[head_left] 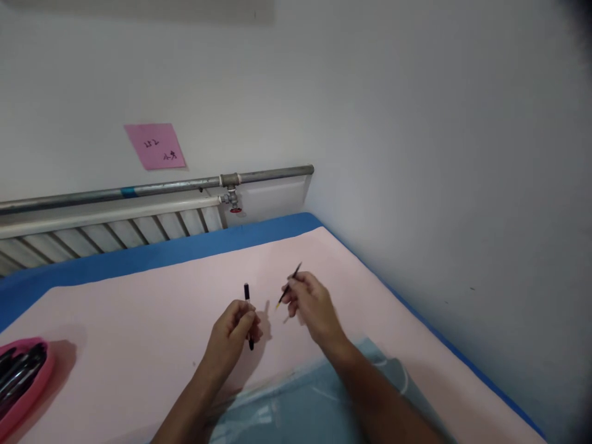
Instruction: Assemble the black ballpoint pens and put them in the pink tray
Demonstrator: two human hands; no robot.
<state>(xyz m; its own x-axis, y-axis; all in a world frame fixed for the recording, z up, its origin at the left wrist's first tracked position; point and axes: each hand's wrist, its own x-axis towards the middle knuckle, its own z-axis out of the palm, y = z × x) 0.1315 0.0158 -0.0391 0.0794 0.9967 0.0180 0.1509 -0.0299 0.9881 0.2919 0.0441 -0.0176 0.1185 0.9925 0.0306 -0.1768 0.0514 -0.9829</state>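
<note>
My left hand (235,327) is closed around a pen (246,292) with black ends, held nearly upright. Its pale middle is mostly covered by my fingers. My right hand (312,302), a little to the right, pinches a thin dark stick (297,269) with a yellow tip, slanted down toward the left; I cannot make out its exact kind. Both things are held just above a pink sheet (152,320), apart from each other. Under my forearms lies a bluish see-through plastic bag or sheet (296,410).
A pink bowl (44,382) of shiny black objects stands at the left edge. The pink sheet covers a blue surface (259,228) bordered by walls. Behind it run a radiator (124,231), a metal pipe (176,185) and a red valve knob (235,210). A pink note (156,146) is on the wall.
</note>
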